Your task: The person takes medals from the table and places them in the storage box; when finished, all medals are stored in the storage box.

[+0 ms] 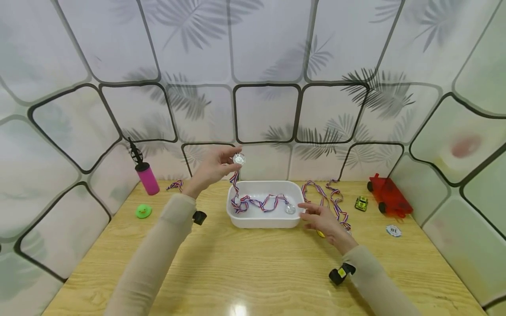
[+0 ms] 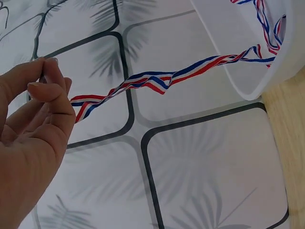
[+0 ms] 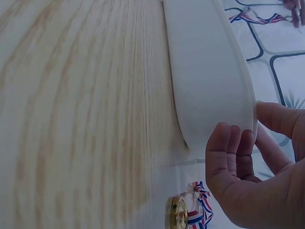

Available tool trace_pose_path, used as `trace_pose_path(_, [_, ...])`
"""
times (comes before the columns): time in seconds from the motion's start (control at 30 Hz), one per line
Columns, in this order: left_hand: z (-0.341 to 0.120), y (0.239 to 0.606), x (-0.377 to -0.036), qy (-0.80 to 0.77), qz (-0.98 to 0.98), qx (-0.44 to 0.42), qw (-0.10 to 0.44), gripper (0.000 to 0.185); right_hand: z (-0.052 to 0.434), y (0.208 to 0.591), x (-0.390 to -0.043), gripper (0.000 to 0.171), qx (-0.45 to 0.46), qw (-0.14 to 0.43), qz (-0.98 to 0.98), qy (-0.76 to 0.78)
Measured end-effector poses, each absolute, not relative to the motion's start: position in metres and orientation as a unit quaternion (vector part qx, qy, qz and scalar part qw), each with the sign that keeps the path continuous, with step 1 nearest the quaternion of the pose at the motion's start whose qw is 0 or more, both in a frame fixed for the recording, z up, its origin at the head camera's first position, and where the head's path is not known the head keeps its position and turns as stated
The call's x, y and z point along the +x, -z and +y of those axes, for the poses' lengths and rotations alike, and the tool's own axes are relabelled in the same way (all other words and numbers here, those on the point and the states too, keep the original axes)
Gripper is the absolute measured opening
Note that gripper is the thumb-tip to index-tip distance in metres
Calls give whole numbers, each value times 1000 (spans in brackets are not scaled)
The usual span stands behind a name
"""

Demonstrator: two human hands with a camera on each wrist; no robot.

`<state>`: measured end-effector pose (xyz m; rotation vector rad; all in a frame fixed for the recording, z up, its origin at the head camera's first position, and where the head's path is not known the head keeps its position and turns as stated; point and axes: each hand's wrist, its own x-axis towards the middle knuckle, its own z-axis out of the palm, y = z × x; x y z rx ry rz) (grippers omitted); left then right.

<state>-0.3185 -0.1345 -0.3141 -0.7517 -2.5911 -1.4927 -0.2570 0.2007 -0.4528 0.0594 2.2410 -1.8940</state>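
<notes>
Above the left end of a white plastic tub [image 1: 265,223], my left hand [image 1: 215,169] pinches a silver medal [image 1: 239,159] between thumb and fingers. Its red, white and blue ribbon [image 2: 157,81] runs down into the tub. Another silver medal [image 1: 290,209] lies inside at the right end, with striped ribbon across the tub floor. My right hand [image 1: 324,221] holds the tub's right rim, thumb and fingers on either side of it. Beside that hand lies a gold medal [image 3: 178,212], partly hidden by the hand in the head view.
Striped ribbons [image 1: 336,199] lie right of the tub. Further right are a small yellow-green toy car [image 1: 361,203], a red toy vehicle [image 1: 391,197] and a poker chip [image 1: 393,231]. On the left stand a pink pump [image 1: 148,179], a green duck [image 1: 143,211] and a bunched ribbon [image 1: 175,184].
</notes>
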Motion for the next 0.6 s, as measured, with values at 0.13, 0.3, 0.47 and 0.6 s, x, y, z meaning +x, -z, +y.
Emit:
trace_pose_path(0.13, [-127, 325, -327, 474, -849, -233, 14, 48, 201, 454, -257, 47, 20, 104, 759, 643])
trace_pose_path(0.3, [-115, 338, -338, 471, -849, -241, 1, 45, 201, 454, -257, 47, 18, 104, 759, 642])
trace_pose_path(0.47, [-105, 353, -345, 483, -843, -237, -9, 41, 200, 454, -258, 47, 22, 105, 759, 642])
trace_pose_path(0.6, [-98, 366, -348, 497, -838, -226, -19, 40, 200, 453, -257, 47, 24, 105, 760, 641])
